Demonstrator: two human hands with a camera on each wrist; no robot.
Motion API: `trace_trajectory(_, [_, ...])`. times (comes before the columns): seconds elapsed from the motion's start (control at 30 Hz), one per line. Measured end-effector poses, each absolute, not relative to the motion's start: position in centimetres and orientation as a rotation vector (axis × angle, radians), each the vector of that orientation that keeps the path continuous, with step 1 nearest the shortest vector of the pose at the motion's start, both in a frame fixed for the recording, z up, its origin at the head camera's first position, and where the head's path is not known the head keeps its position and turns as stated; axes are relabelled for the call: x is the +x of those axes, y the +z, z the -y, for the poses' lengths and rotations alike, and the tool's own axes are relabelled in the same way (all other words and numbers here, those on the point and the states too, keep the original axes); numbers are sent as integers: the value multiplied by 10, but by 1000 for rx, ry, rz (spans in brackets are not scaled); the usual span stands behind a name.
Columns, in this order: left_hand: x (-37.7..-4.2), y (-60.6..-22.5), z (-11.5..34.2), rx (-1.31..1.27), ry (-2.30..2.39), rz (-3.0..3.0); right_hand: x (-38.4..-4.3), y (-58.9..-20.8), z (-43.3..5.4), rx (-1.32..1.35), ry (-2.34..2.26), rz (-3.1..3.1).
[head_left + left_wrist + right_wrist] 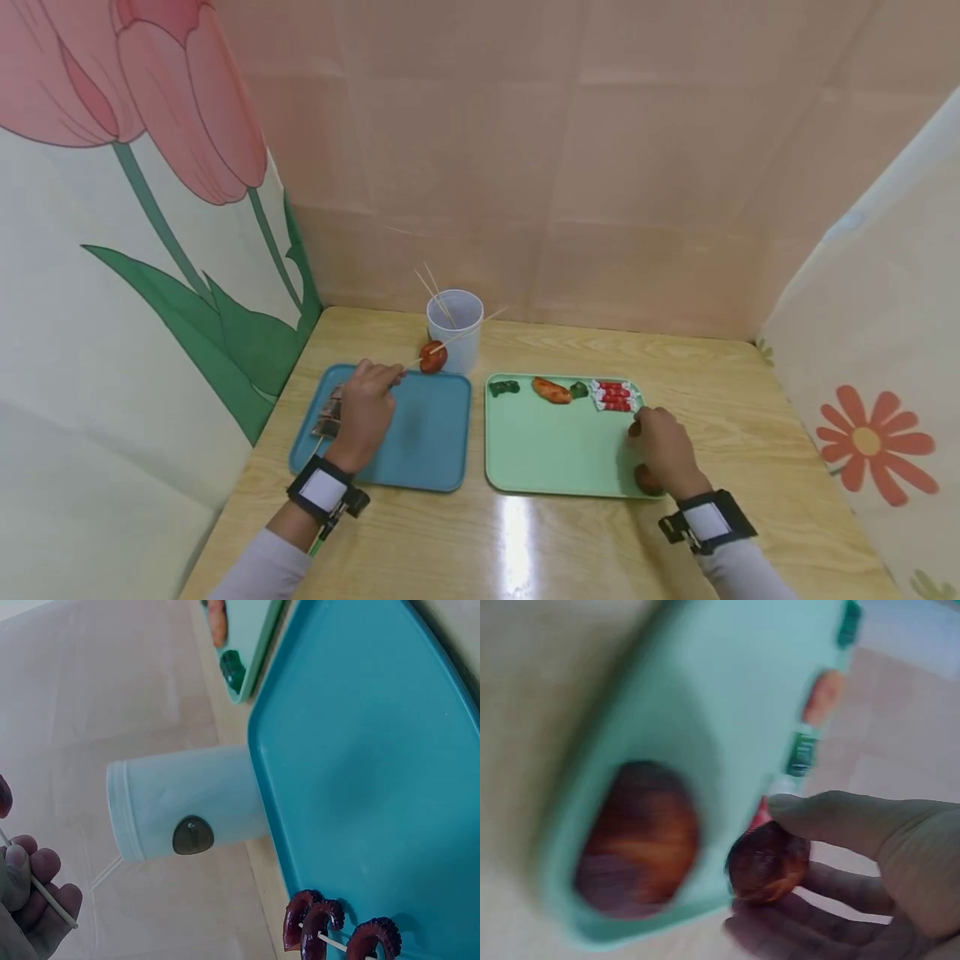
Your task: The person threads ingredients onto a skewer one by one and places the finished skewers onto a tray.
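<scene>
My left hand (367, 408) pinches a thin wooden skewer (54, 901) near one end, above the blue tray (420, 433). A glossy reddish-brown round food piece (432, 357) is threaded on that skewer, whose far end overlaps the white cup in the head view. Over the right side of the green tray (555, 458), my right hand (666, 446) holds a dark brown, shiny roundish food piece (769, 862) between thumb and fingers. A second, similar brown food piece (639, 840) lies in the tray's near right corner, partly hidden by the hand in the head view.
Behind the blue tray stands a white cup (465, 350) with several skewers. Skewered tentacle pieces (322, 926) lie on that tray's left side. Along the green tray's back edge are dark green pieces (504, 387), an orange piece (551, 390) and red-and-white sticks (615, 396).
</scene>
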State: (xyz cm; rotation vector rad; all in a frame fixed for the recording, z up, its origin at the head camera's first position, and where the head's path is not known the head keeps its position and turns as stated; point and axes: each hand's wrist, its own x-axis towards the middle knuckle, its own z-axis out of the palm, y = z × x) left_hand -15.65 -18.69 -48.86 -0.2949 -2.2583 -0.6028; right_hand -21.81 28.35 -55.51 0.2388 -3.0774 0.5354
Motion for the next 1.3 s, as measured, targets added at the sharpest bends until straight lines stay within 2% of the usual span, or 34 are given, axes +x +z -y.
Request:
trace_trajectory(0.13, [-156, -489, 185, -317, -584, 2274, -231, -528, -265, 283, 902, 2888])
trace_trajectory(0.27, [-156, -489, 181, -333, -600, 2300, -240, -485, -235, 352, 1502, 2694])
trace_trajectory(0.37, [-157, -490, 177, -350, -612, 2297, -242, -456, -210, 497, 1953, 2494])
trace_trajectory(0.53, [-159, -490, 172, -399, -620, 2262, -243, -426, -177, 769, 2367, 2165])
trace_trajectory(0.8, [-159, -485, 166, -354, -554, 2330, -242, -410, -150, 892, 2483, 2049])
trace_trajectory(1.3, [-161, -482, 163, -391, -559, 2301, -235, -411, -131, 960, 2420, 2116])
